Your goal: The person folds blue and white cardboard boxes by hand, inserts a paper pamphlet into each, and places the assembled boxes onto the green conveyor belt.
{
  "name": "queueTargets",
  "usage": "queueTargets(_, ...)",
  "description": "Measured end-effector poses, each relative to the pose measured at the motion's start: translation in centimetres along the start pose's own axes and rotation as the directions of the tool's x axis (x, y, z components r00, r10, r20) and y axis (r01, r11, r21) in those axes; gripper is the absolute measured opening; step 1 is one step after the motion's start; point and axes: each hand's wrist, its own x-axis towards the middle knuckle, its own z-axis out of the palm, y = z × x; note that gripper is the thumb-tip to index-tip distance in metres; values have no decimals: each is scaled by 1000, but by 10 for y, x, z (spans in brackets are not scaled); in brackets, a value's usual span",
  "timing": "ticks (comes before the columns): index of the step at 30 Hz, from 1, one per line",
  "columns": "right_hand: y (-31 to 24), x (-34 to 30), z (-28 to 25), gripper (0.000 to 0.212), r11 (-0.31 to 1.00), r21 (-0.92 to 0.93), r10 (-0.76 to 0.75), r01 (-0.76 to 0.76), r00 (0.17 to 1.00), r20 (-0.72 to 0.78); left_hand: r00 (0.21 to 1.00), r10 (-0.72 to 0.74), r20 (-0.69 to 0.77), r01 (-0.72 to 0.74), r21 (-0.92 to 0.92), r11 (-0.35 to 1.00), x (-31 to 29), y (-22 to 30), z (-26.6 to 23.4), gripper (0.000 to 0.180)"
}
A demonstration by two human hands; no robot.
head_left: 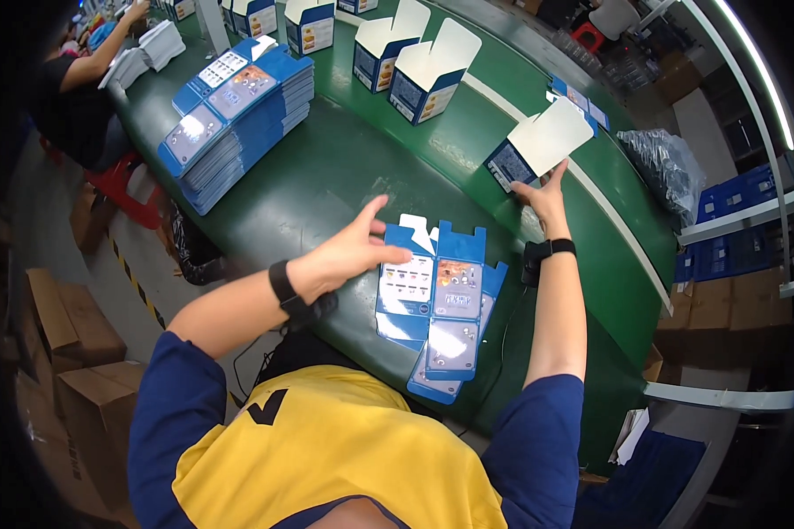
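Observation:
My right hand [547, 201] grips a folded-up carton box [510, 166], blue outside and white inside, by its near side. Its white lid flap stands up, and the box is at the pale strip along the green work table [344, 167]. Fingers apart, my left hand [351, 251] is held over the left edge of a few flat blue carton blanks [457, 286] and holds nothing. Those printed blanks lie overlapped in front of me, the lowest turned askew. Whether the left fingertips touch the top blank, I cannot tell.
A tall stack of flat blanks [238, 145] stands at the left. Several open boxes [425, 88] line the far side. Clear plastic bags [666, 172] and blue crates [732, 207] are at the right. Another person's arm [106, 57] reaches over white cartons [146, 55] at the far left.

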Motion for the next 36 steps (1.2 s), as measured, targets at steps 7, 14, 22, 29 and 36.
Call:
queueTargets(7, -76, -144, -39, 65, 887, 26, 406, -462, 804, 434, 954, -254, 161, 299, -611, 734, -37, 0, -9, 92)
queueTargets(14, -102, -222, -28, 45, 762, 411, 370, -501, 857, 359, 984, -134, 119, 179, -670, 720, -10, -18, 9, 83)
queueTargets(22, -185, -290, -46, 39, 916, 67, -400, 394, 909, 119, 915, 400, -51, -381, -439, 814, -40, 42, 53, 66)
queueTargets(29, -181, -296, -38, 84, 869, 325, -378, 372, 924, -47, 825, 561, 66, -441, -545, 713, -64, 48, 70, 72)
queueTargets(36, -156, -273, -31, 133, 753, 633, -89, 178, 981, -170, 366, 614, 700, -652, -278, 705, -82, 38, 80, 89)
